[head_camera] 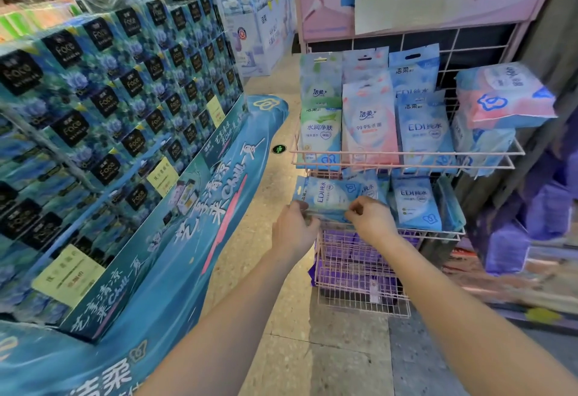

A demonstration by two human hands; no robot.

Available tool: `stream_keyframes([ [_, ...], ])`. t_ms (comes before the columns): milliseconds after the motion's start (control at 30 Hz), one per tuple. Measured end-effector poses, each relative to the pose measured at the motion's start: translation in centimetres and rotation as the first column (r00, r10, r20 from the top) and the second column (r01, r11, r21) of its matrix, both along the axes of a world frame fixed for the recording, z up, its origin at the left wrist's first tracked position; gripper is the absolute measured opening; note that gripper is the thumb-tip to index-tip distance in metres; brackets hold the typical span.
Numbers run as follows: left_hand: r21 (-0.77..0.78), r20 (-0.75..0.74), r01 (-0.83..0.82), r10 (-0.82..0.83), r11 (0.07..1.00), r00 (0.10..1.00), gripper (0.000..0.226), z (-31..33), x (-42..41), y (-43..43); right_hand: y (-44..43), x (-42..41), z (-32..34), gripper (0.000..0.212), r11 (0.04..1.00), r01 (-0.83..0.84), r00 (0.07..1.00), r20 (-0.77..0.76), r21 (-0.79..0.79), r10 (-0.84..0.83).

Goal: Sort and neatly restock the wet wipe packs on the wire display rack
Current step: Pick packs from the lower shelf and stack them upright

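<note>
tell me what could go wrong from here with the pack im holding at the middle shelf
The blue pack, pinched sideways by the left hand and right hand, could catch the wire rack front rail going in. Pushing it in may topple the upright blue pack beside it. The large pink pack lies tilted on the top shelf and might slide off if the rack is jolted.

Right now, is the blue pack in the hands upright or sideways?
Sideways: the blue pack lies turned, lettering running vertically, both hands pinching its lower edge.
</note>
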State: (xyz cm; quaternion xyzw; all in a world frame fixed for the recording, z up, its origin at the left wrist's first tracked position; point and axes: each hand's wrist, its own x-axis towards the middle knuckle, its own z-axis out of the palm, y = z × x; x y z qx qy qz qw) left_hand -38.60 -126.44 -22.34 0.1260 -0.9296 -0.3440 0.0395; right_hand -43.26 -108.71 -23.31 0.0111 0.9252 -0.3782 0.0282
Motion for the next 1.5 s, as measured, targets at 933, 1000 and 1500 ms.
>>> stream_keyframes([
  [933, 0.220, 0.102, 0.006, -0.029, 0.975, 0.994, 0.055, 1.8, 1.4, 1.6, -0.4, 4.1, 0.5, 0.006, 0.620, 0.393, 0.912, 0.200, -0.679, -0.359],
  [1000, 0.364, 0.148, -0.037, -0.019, 0.931, 0.989, 0.060, 1.9, 1.3, 2.1, -0.8, 5.3, 0.2, 0.011, 0.519, 0.396, 0.916, 0.283, -0.757, -0.286],
  [1500, 0.767, 0.113, -0.191, 0.164, 0.612, 0.980, 0.033, 2.2, 0.7, -2.0, 1.9, 3.2, 2.3, 0.030, 0.889, 0.357, 0.906, -0.126, -0.287, -0.404],
])
